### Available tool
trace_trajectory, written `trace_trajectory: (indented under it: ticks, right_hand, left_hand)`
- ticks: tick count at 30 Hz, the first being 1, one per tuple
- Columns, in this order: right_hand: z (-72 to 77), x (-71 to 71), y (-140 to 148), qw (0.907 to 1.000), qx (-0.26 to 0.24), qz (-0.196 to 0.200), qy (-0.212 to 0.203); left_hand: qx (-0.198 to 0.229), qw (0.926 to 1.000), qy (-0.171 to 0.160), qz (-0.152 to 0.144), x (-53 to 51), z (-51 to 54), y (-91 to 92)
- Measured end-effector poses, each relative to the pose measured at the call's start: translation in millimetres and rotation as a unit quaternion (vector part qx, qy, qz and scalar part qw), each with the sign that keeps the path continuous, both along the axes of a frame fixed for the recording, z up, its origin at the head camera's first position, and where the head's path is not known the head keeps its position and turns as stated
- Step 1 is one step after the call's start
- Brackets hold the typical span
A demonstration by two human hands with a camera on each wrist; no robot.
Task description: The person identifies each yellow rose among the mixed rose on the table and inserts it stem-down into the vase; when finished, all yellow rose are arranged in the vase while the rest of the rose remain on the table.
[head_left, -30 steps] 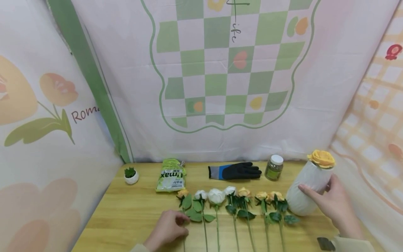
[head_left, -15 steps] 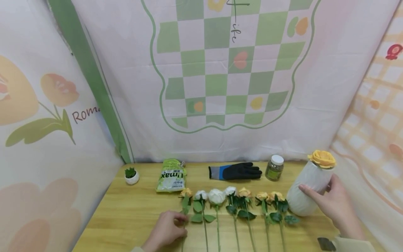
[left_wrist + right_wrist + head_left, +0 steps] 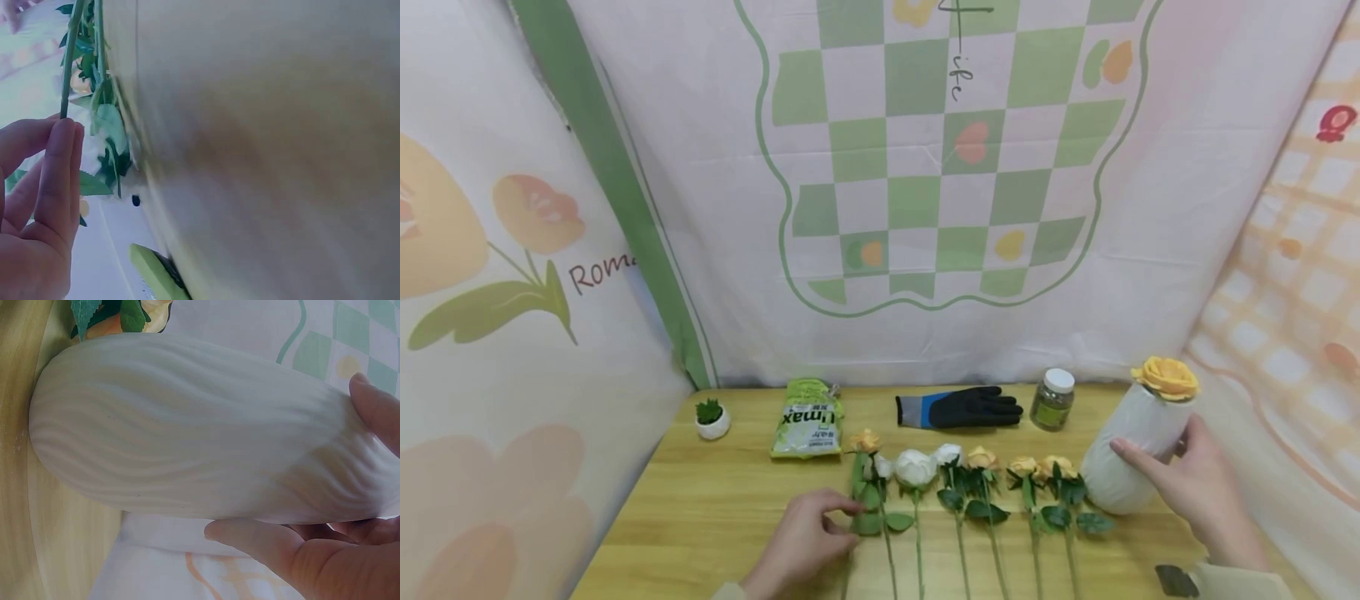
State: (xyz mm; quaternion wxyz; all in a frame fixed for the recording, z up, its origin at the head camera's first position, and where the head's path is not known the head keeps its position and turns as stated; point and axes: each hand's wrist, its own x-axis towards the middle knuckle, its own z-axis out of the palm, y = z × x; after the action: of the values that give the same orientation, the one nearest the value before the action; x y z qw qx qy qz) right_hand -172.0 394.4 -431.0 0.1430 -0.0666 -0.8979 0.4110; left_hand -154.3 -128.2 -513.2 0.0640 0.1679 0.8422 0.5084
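Pinching a green stem [image 3: 70,62] at their tips, the fingers of the left hand [image 3: 805,533] hold a rose whose orange-yellow bloom [image 3: 867,441] overlaps the nearest white rose [image 3: 882,468] in the head view. The grip is light, which probably spares the leaves and leaves the stem easy to turn; whether the whole stem is off the worktop [image 3: 647,508], I cannot tell.

The right hand [image 3: 1198,492] wraps the vase [image 3: 187,431], thumb on one side and fingers round the other, most likely to steady it, since the vase is tall and rounded. It looks tilted in the head view, but lens distortion may account for that. A yellow rose [image 3: 1167,379] sits in its mouth.

Between the hands, the white blooms [image 3: 916,468] and yellow blooms [image 3: 1052,468] lie in a row, stems toward the person, presumably so each can be picked up singly. Farther back, the bag [image 3: 808,421], glove [image 3: 962,408], jar [image 3: 1054,402] and potted plant [image 3: 712,418] stand apart, seemingly to keep the near area free.
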Motion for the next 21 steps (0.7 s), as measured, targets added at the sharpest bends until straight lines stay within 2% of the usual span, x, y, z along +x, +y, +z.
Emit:
trace_trajectory:
  ticks: [5,9,13,16,21]
  right_hand:
    - [2.4,1.7,-1,1.0,-0.003,0.002,-0.007]
    - [3.0,2.9,-1,0.9999,-0.009,0.001,-0.011]
    - [1.2,3.0,0,0.9998,-0.017,0.001,-0.005]
    - [-0.5,2.2,0,0.9999,-0.014,0.002,0.004]
    - [-1.5,2.6,-1,0.9999,-0.005,0.004,0.013]
  left_hand:
    - [-0.001,0.9994,0.033,-0.01,-7.3,10.3,10.9]
    - [-0.011,0.995,0.096,-0.024,-16.8,24.7,25.6]
    - [-0.01,0.9879,0.146,-0.053,-28.4,48.2,47.3]
    - [-0.007,0.9833,0.162,-0.082,-37.5,68.1,67.3]
    - [-0.002,0.9709,0.209,-0.116,-51.2,99.2,103.8]
